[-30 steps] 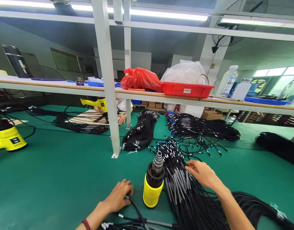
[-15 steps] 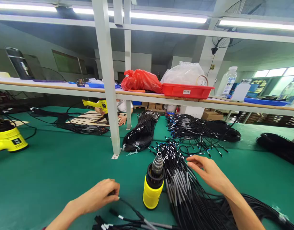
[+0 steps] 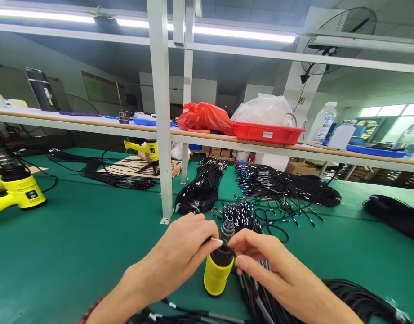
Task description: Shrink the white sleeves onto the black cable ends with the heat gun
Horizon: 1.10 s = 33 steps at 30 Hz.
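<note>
My left hand is closed on a black cable with a white band, in front of the heat gun's nozzle. Close beside it, my right hand pinches the same dark cable between thumb and fingers. The yellow heat gun stands upright on the green table, partly hidden by both hands. A large bundle of black cables with grey sleeves lies under and behind my right hand. More cables with white bands lie at the front edge, below my left hand.
Further cable bundles lie behind the white post. Another yellow heat gun is at the left. Across the table a person's hand rests near a board. The shelf above bears a red tray.
My left hand has moved up and right with its cable. My right hand has come inward and closed on the cable. The view has shifted slightly.
</note>
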Motion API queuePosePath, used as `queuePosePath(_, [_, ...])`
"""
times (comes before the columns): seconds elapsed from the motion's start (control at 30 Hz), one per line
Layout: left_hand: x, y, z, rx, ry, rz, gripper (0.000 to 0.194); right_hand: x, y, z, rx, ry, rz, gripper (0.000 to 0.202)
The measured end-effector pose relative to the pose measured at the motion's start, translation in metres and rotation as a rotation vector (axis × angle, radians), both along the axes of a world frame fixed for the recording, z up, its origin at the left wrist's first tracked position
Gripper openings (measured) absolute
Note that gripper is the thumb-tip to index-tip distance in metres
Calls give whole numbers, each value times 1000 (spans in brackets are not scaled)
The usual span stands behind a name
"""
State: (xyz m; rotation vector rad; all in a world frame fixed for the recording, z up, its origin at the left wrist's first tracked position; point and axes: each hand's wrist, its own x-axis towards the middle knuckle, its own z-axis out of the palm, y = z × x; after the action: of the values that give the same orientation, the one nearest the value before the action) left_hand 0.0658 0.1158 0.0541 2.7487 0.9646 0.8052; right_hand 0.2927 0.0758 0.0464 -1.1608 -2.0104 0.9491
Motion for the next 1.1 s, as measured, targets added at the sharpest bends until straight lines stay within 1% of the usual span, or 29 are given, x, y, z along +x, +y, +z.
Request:
queuePosePath(0.17, [11,0,12,39,-23,-41,19,-3,4,7,-111,134,-11,21])
queuePosePath(0.3, [11,6,14,47,35,-3,19,2,17,7,-138,219,7,24])
queuePosePath(0.37, [9,9,12,45,45,26,20,5,25,7,-84,209,-29,25])
queuePosePath(0.5, [9,14,8,-8,6,99,24,8,38,5,84,124,-126,26])
queuePosePath(0.6, [12,18,5,-113,-54,197,31,6,43,3,136,75,-179,27])
queuePosePath(0.67, [14,22,3,-198,-110,236,34,4,46,2,157,59,-207,28])
queuePosePath(0.73, [15,25,1,-268,-169,237,36,2,47,2,171,51,-233,29])
queuePosePath(0.87, [17,32,-4,-353,-237,177,41,0,51,0,199,41,-277,29])
queuePosePath(1.0, [19,39,-9,-365,-270,132,45,0,54,-3,218,24,-304,29])
queuePosePath(1.1, [20,43,-11,-347,-281,144,44,0,56,-5,220,9,-320,28])
